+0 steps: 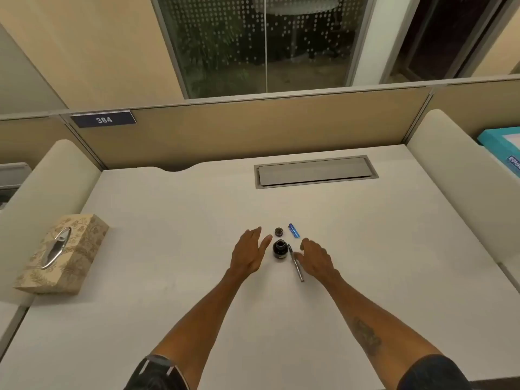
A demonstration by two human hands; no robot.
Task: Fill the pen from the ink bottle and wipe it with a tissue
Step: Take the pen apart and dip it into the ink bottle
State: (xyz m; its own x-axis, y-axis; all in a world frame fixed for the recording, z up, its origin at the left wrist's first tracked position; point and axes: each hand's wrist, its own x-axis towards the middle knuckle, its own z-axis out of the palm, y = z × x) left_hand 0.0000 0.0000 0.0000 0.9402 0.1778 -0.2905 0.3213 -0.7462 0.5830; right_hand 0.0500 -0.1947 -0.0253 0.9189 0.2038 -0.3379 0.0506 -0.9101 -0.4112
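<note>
A small dark ink bottle (279, 249) stands open on the white desk (168, 305), its round lid (278, 231) lying just behind it. A slim silver-and-black pen part (297, 268) lies on the desk right of the bottle, tip toward it. A blue pen piece (293, 230) rests behind and to the right. My left hand (250, 256) hovers open just left of the bottle, not touching it. On the other side, my right hand (316, 258) hangs over the pen with fingers curled loosely, holding nothing. A patterned tissue box (63, 254) sits at the far left.
A grey cable hatch (315, 172) is set into the desk's far side. Padded dividers flank the desk on both sides, with a tan partition behind carrying a sign "384" (103, 119). A teal box (503, 147) lies beyond the right divider.
</note>
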